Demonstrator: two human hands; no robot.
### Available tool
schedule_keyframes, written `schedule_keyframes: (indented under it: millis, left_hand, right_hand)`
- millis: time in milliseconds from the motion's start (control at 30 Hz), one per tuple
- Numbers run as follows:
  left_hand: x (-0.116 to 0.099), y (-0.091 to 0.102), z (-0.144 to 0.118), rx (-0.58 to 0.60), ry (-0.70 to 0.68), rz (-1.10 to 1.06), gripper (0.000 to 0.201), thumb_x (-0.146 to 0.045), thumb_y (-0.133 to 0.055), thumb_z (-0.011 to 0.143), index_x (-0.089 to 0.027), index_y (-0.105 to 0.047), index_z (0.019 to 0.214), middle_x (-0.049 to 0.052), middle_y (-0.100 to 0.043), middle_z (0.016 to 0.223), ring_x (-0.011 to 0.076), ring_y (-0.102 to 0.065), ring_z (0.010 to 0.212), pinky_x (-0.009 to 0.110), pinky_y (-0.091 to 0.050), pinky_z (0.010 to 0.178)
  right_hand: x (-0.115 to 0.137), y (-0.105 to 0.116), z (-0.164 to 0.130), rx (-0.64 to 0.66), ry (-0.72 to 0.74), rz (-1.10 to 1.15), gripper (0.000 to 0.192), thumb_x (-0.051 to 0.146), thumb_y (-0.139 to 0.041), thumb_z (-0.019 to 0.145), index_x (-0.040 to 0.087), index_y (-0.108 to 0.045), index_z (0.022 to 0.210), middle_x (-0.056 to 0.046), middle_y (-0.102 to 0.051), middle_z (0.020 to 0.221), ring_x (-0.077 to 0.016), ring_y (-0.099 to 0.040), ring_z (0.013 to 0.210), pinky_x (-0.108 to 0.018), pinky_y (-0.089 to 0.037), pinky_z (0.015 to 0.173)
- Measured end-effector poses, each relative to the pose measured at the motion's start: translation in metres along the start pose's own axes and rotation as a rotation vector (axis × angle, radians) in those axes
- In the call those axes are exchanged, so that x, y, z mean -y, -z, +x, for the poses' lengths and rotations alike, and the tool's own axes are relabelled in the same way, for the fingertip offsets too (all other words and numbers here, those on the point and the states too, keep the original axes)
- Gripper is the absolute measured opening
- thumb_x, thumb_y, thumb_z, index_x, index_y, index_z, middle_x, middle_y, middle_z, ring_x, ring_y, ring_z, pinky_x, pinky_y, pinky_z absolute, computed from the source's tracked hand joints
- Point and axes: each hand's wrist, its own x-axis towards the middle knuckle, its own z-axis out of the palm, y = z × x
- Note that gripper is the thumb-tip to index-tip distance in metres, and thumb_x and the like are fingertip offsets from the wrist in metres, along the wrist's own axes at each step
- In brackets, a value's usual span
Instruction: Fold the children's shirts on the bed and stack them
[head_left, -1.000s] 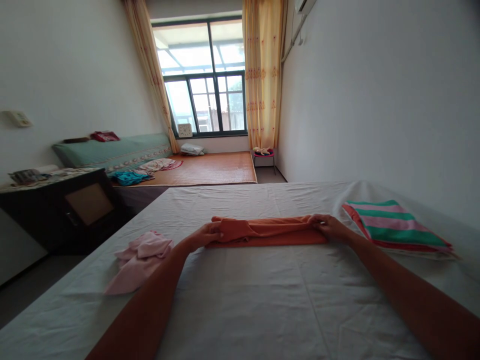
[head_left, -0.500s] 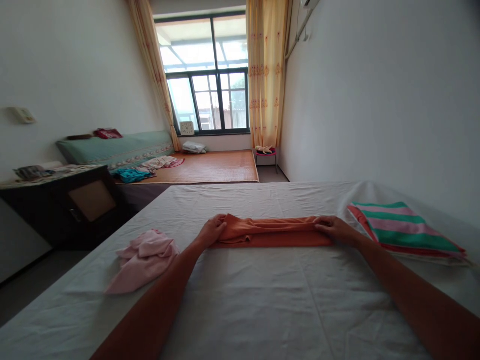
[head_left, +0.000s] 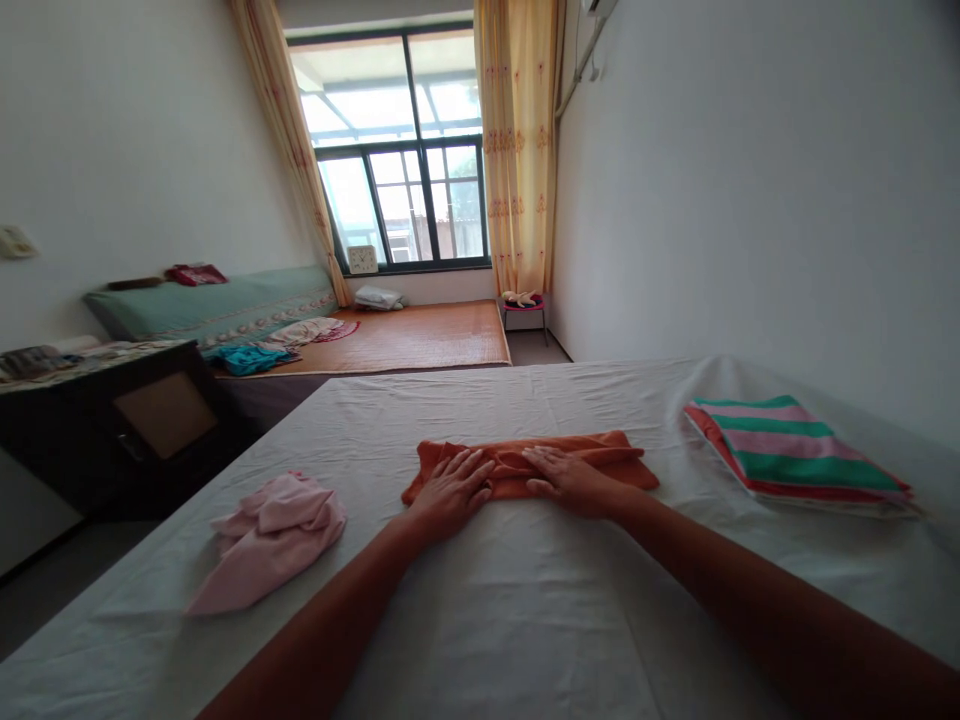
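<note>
Hands flat: left hand [head_left: 452, 487] and right hand [head_left: 564, 477], fingers spread, press orange towel [head_left: 600, 452] onto bed [head_left: 525, 620], holding fold.

Bare sheet on the bed [head_left: 525, 620] lies open all along the near side, on both sides of the arms. To the left a crumpled pink cloth [head_left: 270, 535] sits in the way; to the right, a striped folded towel [head_left: 795, 455] beside the wall; the far bed surface is open
</note>
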Motion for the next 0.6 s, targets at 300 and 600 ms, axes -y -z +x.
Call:
schedule_keyframes:
  millis: [300, 600]
  left_hand:
    - [0.011, 0.002, -0.004, 0.037, -0.006, 0.018, 0.045, -0.048, -0.036, 0.094, -0.044, -0.036, 0.138, 0.0, -0.024, 0.153, 0.027, -0.017, 0.141, 0.051, -0.019, 0.111]
    - [0.008, 0.005, 0.003, -0.146, -0.023, -0.06, 0.033, -0.04, -0.041, 0.093, -0.03, -0.065, 0.114, 0.004, -0.059, 0.123, 0.0223, -0.05, 0.116, 0.038, -0.037, 0.101]
  right_hand:
    - [-0.092, 0.035, -0.045, -0.095, -0.291, -0.037, 0.036, 0.041, -0.04, 0.089, 0.025, -0.069, 0.103, -0.005, -0.067, 0.115, -0.0248, -0.058, 0.108, -0.041, -0.042, 0.095]
    - [-0.085, 0.042, -0.047, -0.282, -0.341, -0.131, 0.034, 0.045, -0.044, 0.087, 0.025, -0.07, 0.095, -0.007, -0.072, 0.094, -0.0237, -0.061, 0.09, -0.035, -0.044, 0.081]
